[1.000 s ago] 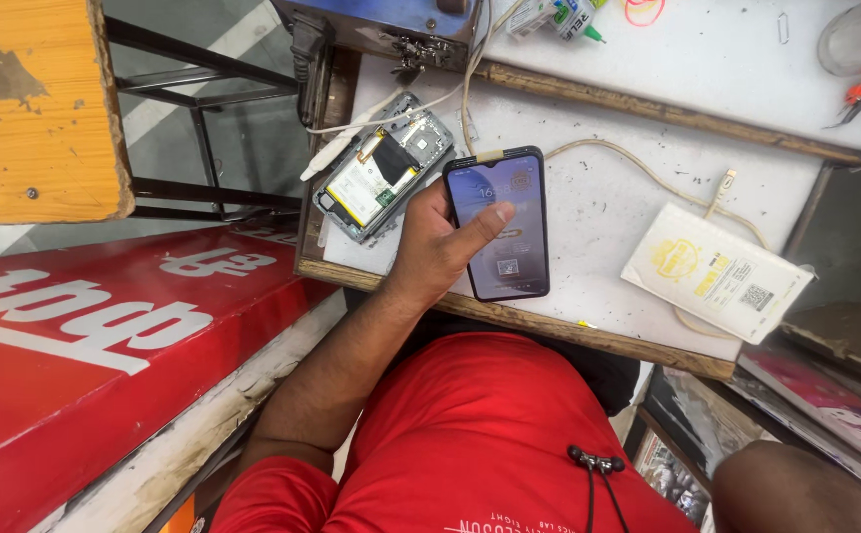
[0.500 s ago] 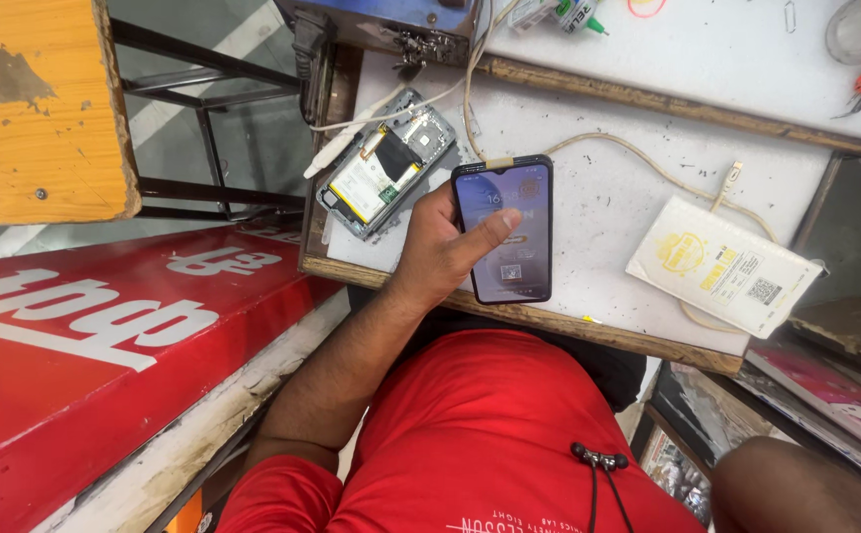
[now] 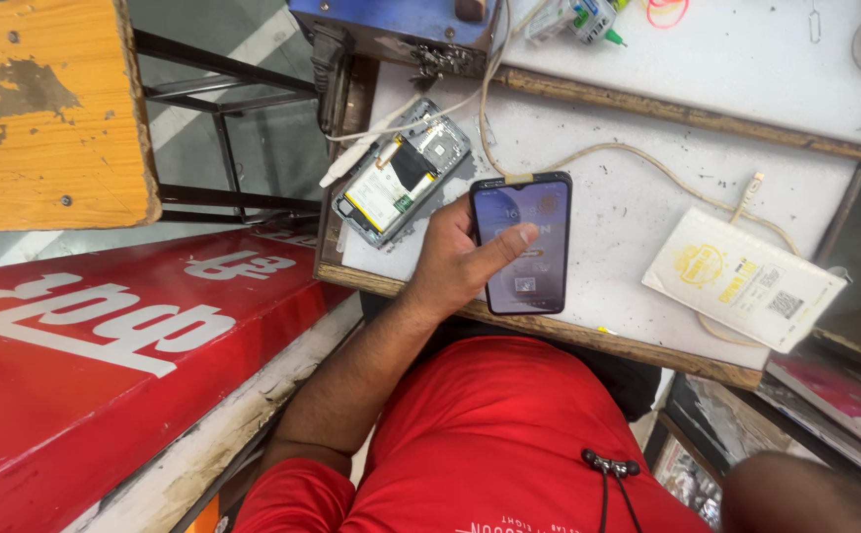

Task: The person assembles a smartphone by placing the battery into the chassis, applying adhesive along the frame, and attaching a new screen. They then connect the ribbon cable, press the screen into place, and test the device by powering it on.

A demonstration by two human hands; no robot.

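Still, little has changed over the last second: the left hand [image 3: 455, 266] keeps its hold on the dark phone [image 3: 537, 281], fingers [image 3: 509, 242] wrapped round its edge and the thumb lying across the lit screen, just over the counter [image 3: 628, 89]. A cable [image 3: 647, 163] plugs into its top. Beyond the fingers lies an opened phone [image 3: 401, 173]; a yellow-white packet [image 3: 741, 278] sits well to the right. The right hand is out of sight.

A dark, slim rectangular smartphone [image 3: 522, 243] lies upright above the white worktop's wooden front edge, screen lit, a beige cable plugged into its top end.
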